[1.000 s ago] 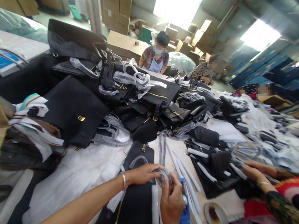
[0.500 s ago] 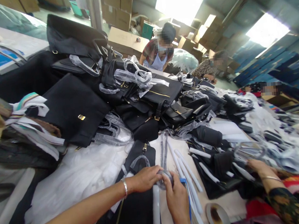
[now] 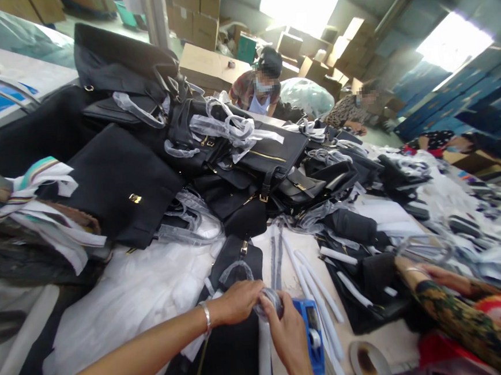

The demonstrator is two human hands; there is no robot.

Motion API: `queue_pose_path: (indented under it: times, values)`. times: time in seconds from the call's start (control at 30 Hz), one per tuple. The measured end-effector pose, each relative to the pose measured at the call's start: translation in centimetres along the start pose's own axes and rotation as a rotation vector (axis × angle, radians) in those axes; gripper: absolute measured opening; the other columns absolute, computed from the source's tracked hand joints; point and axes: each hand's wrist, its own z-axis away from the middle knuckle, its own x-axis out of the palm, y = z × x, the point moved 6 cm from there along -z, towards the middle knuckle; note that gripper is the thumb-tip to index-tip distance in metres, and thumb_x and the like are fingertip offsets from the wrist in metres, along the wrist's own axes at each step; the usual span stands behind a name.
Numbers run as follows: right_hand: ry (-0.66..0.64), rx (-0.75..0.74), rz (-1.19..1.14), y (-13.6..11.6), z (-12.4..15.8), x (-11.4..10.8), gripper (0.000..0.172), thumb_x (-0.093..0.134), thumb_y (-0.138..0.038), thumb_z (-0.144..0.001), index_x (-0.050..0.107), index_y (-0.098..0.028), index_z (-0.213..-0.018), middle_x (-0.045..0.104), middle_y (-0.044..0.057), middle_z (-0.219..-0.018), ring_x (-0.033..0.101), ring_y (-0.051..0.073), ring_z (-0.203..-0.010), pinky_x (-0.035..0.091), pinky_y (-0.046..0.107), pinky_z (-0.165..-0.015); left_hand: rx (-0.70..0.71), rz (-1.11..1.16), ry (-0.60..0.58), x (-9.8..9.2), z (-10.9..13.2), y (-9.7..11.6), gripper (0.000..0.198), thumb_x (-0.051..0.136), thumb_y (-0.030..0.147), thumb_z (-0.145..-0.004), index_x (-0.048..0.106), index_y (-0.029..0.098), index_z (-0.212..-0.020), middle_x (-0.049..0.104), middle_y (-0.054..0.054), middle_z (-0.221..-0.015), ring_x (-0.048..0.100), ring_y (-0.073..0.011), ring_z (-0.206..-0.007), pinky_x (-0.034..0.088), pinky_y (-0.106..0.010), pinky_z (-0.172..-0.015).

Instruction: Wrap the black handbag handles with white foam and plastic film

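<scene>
My left hand (image 3: 237,302) and my right hand (image 3: 288,332) meet over a small roll of clear tape (image 3: 268,300) near the table's front edge. Both hands have fingers curled around the roll. Under them lies a flat black bag (image 3: 228,351) with a gold zip. A blue tape dispenser (image 3: 311,336) sits just right of my right hand. A silver bangle is on my left wrist.
A big heap of black handbags (image 3: 230,154) with plastic-wrapped handles fills the table's middle. White tubes (image 3: 314,281) lie beside the dispenser. A co-worker's patterned sleeve and hand (image 3: 441,294) reach in from the right. Two people work at the far end, near cardboard boxes (image 3: 195,12).
My hands stay together on the tape roll and have shifted a little to the left. The co-worker's arm on the right has reached further in over the black pieces.
</scene>
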Motion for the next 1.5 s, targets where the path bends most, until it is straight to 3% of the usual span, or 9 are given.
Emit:
queue_pose_path:
  times: [0.17, 0.3, 0.53, 0.63, 0.9, 1.17, 1.3, 1.4, 1.5]
  values:
    - [-0.034, -0.069, 0.255, 0.3, -0.9, -0.8, 0.035, 0.041, -0.047, -0.097, 0.058, -0.022, -0.114, 0.074, 0.007, -0.099, 0.071, 0.027, -0.09, 0.051, 0.034, -0.073, 0.029, -0.01, -0.074, 0.1, -0.4, 0.4, 0.017, 0.038, 0.027, -0.097, 0.053, 0.02, -0.095, 0.063, -0.007, -0.09, 0.061, -0.0235, -0.085, 0.047, -0.035, -0.08]
    - [0.207, -0.222, 0.342, -0.3, -0.3, 0.1, 0.039, 0.037, -0.043, -0.1, 0.057, -0.017, -0.121, 0.071, 0.012, -0.114, 0.071, 0.026, -0.097, 0.051, 0.033, -0.077, 0.037, 0.055, -0.091, -0.2, -0.6, 0.4, 0.02, 0.036, 0.032, -0.099, 0.051, 0.021, -0.105, 0.063, -0.004, -0.1, 0.061, -0.019, -0.09, 0.046, -0.03, -0.083]
    - [0.567, -0.307, 0.341, 0.1, 0.3, 3.0, 0.029, 0.046, -0.03, -0.1, 0.057, -0.011, -0.118, 0.072, 0.014, -0.105, 0.069, 0.024, -0.095, 0.05, 0.031, -0.08, 0.014, 0.094, -0.058, -0.3, -1.5, -1.2, 0.026, 0.03, 0.032, -0.101, 0.053, 0.019, -0.103, 0.063, -0.004, -0.099, 0.06, -0.0175, -0.09, 0.046, -0.028, -0.082]
    - [0.503, -0.257, 0.29, 0.5, 0.1, 3.2, 0.036, 0.045, -0.036, -0.099, 0.054, -0.011, -0.123, 0.07, 0.016, -0.113, 0.069, 0.026, -0.1, 0.051, 0.034, -0.082, 0.01, 0.067, -0.053, -0.3, -1.7, -1.8, 0.025, 0.03, 0.029, -0.1, 0.052, 0.018, -0.099, 0.064, -0.006, -0.096, 0.061, -0.0188, -0.088, 0.047, -0.03, -0.082]
    - [-0.08, -0.058, 0.323, 0.7, -2.1, 0.7, 0.047, 0.05, -0.046, -0.093, 0.05, -0.019, -0.132, 0.074, 0.011, -0.103, 0.072, 0.029, -0.092, 0.052, 0.034, -0.074, 0.032, -0.023, -0.082, 0.6, -2.0, -2.3, 0.024, 0.05, 0.013, -0.084, 0.053, 0.018, -0.107, 0.065, -0.012, -0.1, 0.063, -0.0295, -0.094, 0.047, -0.04, -0.085]
    - [0.255, -0.313, 0.363, 0.7, -1.4, 3.3, 0.037, 0.039, -0.033, -0.101, 0.054, -0.013, -0.128, 0.069, 0.015, -0.117, 0.067, 0.025, -0.104, 0.05, 0.034, -0.087, 0.037, 0.119, -0.032, 0.2, -2.2, -2.5, 0.028, 0.03, 0.023, -0.099, 0.046, 0.019, -0.122, 0.061, -0.009, -0.122, 0.058, -0.0181, -0.113, 0.042, -0.029, -0.1]
    - [0.41, -0.333, 0.324, 2.0, -0.8, 5.0, 0.035, 0.041, -0.031, -0.101, 0.056, -0.01, -0.124, 0.07, 0.015, -0.112, 0.067, 0.025, -0.103, 0.051, 0.035, -0.086, 0.005, 0.119, -0.08, 0.5, -2.7, -3.6, 0.023, 0.031, 0.026, -0.1, 0.05, 0.019, -0.11, 0.064, -0.006, -0.109, 0.061, -0.0173, -0.101, 0.046, -0.027, -0.091]
    - [0.425, -0.255, 0.232, 2.8, -0.9, 5.3, 0.04, 0.039, -0.036, -0.101, 0.054, -0.009, -0.126, 0.068, 0.017, -0.118, 0.066, 0.027, -0.107, 0.051, 0.037, -0.088, -0.033, 0.075, -0.128, 0.7, -3.5, -4.6, 0.014, 0.037, 0.023, -0.097, 0.051, 0.02, -0.099, 0.065, -0.004, -0.096, 0.062, -0.0176, -0.089, 0.048, -0.027, -0.081]
    - [0.288, -0.084, 0.14, 3.0, -1.6, 4.5, 0.054, 0.043, -0.049, -0.097, 0.047, -0.011, -0.134, 0.064, 0.018, -0.126, 0.065, 0.03, -0.11, 0.051, 0.038, -0.087, -0.062, 0.011, -0.168, 0.9, -3.9, -5.2, 0.007, 0.045, 0.016, -0.091, 0.049, 0.02, -0.094, 0.064, -0.004, -0.087, 0.062, -0.0191, -0.082, 0.047, -0.028, -0.073]
